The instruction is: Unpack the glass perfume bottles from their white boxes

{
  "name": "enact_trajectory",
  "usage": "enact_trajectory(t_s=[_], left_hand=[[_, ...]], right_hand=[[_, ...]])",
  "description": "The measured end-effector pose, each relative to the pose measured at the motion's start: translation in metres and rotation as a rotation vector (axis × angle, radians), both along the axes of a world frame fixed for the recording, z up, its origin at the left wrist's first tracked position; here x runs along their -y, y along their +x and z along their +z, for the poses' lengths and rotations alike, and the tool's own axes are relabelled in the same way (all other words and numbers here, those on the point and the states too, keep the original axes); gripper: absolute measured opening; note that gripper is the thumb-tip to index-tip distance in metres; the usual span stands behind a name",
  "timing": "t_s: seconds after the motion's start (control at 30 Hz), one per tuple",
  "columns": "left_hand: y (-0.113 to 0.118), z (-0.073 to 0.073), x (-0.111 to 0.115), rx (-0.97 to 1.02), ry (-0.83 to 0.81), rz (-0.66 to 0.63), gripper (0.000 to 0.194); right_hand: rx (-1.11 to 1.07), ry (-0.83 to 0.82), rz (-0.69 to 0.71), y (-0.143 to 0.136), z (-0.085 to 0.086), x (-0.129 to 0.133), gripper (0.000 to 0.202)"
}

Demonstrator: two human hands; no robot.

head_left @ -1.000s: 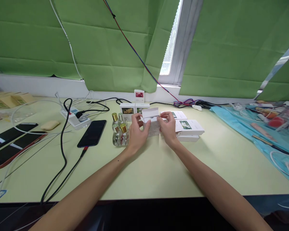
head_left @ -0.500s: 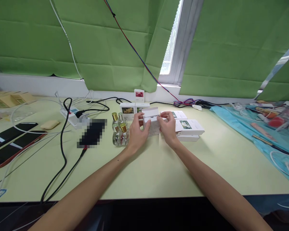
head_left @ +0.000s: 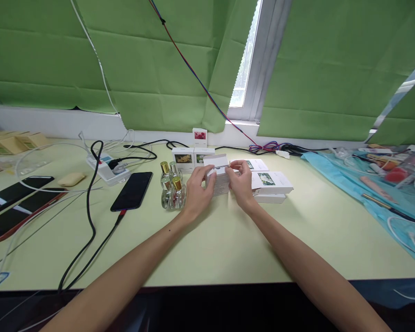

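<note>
A small white carton stands on the table between my hands, its top flap raised at the back. My left hand grips its left side, thumb and fingers at the upper edge. From the right, my right hand pinches the carton's upper right edge. Just left of my left hand stand several glass perfume bottles with gold and silver caps. Beyond my right hand lie white boxes with flower pictures, partly stacked. Behind the carton are two upright flower-picture boxes, one partly covered by the flap.
A black phone on a cable lies left of the bottles, near a white power strip. Other phones lie farther left. A small box stands against the wall. Blue sheeting with assorted items covers the right side.
The fingers of my left hand have shifted slightly at the carton's top edge. My right hand and the carton stay in nearly the same place.
</note>
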State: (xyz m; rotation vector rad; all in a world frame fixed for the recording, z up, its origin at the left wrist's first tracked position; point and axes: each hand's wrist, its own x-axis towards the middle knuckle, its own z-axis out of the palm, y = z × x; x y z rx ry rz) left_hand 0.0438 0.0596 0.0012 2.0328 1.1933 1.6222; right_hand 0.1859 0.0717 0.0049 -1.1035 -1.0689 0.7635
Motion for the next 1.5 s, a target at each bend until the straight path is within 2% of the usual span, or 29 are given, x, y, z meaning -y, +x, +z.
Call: enact_trajectory(t_s=[0.43, 0.8, 0.93, 1.13, 1.5], left_hand=[[-0.0008, 0.0021, 0.0013, 0.014, -0.026, 0.003, 0.032], [0.0003, 0.0021, -0.0026, 0.141, -0.059, -0.037, 0.028], [0.0006, 0.0023, -0.0019, 0.180, -0.110, -0.025, 0.030], [0.0015, 0.0001, -0.0030, 0.260, -0.139, -0.051, 0.052], [-0.0002, -0.0005, -0.0065, 0.244, -0.183, -0.064, 0.051]], right_hand=[[0.000, 0.005, -0.010, -0.0003, -0.0003, -0.0008, 0.024], [-0.003, 0.021, 0.009, -0.0003, 0.0010, 0.0015, 0.038], [-0.008, 0.027, 0.022, -0.0008, 0.0013, 0.0023, 0.034], [-0.001, 0.020, 0.031, -0.0003, 0.0000, 0.0002, 0.019], [0.028, 0.009, 0.026, -0.0010, 0.0022, 0.0023, 0.021]])
